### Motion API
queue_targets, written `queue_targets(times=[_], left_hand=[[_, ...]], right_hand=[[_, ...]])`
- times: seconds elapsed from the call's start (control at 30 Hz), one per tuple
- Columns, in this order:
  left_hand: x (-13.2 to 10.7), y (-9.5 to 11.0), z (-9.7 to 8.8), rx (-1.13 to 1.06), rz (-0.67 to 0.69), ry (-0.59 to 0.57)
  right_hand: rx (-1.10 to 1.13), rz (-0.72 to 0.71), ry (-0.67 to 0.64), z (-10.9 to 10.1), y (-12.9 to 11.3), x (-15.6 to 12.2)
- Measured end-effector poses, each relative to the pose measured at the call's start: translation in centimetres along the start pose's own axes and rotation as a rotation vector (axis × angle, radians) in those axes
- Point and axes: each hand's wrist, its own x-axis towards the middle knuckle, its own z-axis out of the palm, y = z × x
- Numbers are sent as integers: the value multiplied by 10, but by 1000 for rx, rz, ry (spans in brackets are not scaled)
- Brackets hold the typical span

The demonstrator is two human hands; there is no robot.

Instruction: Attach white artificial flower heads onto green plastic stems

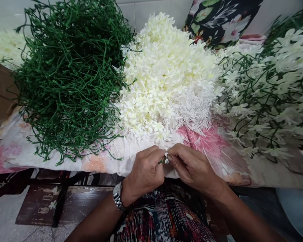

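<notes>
My left hand [145, 171] and my right hand [190, 166] meet at the front edge of a cloth-covered table. Both pinch a small white flower [166, 157] between their fingertips; a short bit of green stem shows at the left fingers. A metal watch [117, 196] is on my left wrist. Just beyond the hands lies a big heap of loose cream plastic flowers [166, 74]. A tangled pile of bare green stems [68, 74] sits to the left. Stems with white flowers on them [267, 87] are piled at the right.
A floral cloth [15, 151] covers the table. A brown cardboard box [0, 90] stands at the far left. A dark flowered cushion [217, 16] leans against the tiled wall behind. A dark low stool [63, 201] is on the floor below.
</notes>
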Motion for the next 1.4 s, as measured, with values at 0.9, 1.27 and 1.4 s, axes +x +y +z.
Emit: queue_targets(times=[0.9, 1.27, 1.4], left_hand=[[-3, 0, -6, -204, -77, 129], [4, 3, -10, -232, -284, 304], [18, 0, -12, -39, -161, 178]], right_hand=[[-63, 22, 189, -4, -3, 0], [-325, 34, 78, -39, 4, -14], [-540, 102, 48, -44, 21, -2]])
